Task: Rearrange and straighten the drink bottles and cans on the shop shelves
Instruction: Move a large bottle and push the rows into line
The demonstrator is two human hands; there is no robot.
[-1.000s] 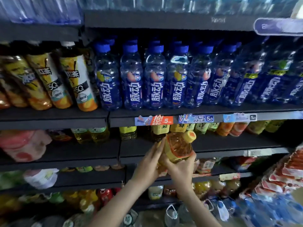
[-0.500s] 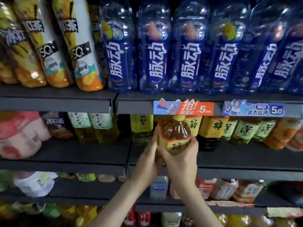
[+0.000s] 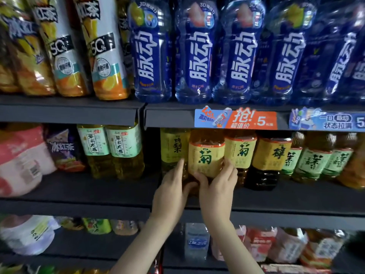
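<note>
An amber tea bottle with a yellow label [image 3: 206, 155] stands upright on the middle shelf [image 3: 276, 202], its top hidden under the shelf above. Both hands hold its lower half. My left hand [image 3: 173, 192] lies along its left side with the forefinger pointing up. My right hand [image 3: 217, 186] wraps its base and right side, thumb across the front. A matching yellow-labelled bottle [image 3: 240, 153] stands just right of it, and a pear-tea bottle [image 3: 173, 147] just left and slightly behind.
Blue sports-drink bottles [image 3: 195, 50] fill the upper shelf, with orange iced-tea bottles [image 3: 102, 48] to their left. Green-labelled tea bottles [image 3: 314, 159] line the right of the middle shelf, pale-green ones [image 3: 110, 145] the left. Pink packs [image 3: 21, 161] sit far left. A price tag [image 3: 237, 119] hangs overhead.
The bottle went from tilted in front of the shelves to upright in the middle shelf row. Both hands stayed on it, sliding lower. The view moved closer.
</note>
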